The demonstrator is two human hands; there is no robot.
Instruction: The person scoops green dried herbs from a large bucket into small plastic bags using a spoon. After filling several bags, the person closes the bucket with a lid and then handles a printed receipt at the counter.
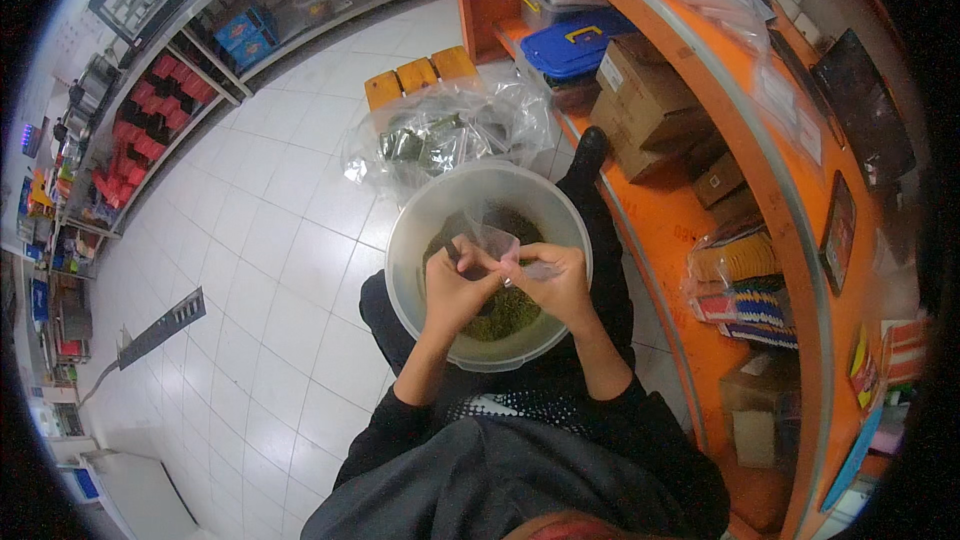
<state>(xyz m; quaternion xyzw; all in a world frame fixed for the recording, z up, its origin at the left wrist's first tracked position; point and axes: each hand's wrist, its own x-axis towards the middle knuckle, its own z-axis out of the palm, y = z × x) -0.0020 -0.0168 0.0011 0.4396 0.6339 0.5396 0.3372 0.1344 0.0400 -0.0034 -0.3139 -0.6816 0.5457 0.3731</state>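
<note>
Both hands are above a translucent plastic tub (405, 277) that rests on my lap. Dry green herb flakes (517, 315) lie in its bottom. My left hand (459, 289) and my right hand (559, 277) meet at the fingertips, pinching a small clear plastic bag (496, 241) between them. What the bag holds is too unclear to tell. A dark, narrow thing (452, 250), perhaps a handle, shows at my left fingers; its other end is hidden. Just past the tub sits a large clear plastic bag (517, 109) with smaller packed bags (442, 139) inside.
A slatted wooden stool (418, 76) stands behind the large bag. Close on my right runs an orange shelf unit (660, 240) with cardboard boxes (652, 90) and a blue-lidded plastic box (566, 49). A power strip (161, 328) lies on the tiled floor (262, 300) to the left.
</note>
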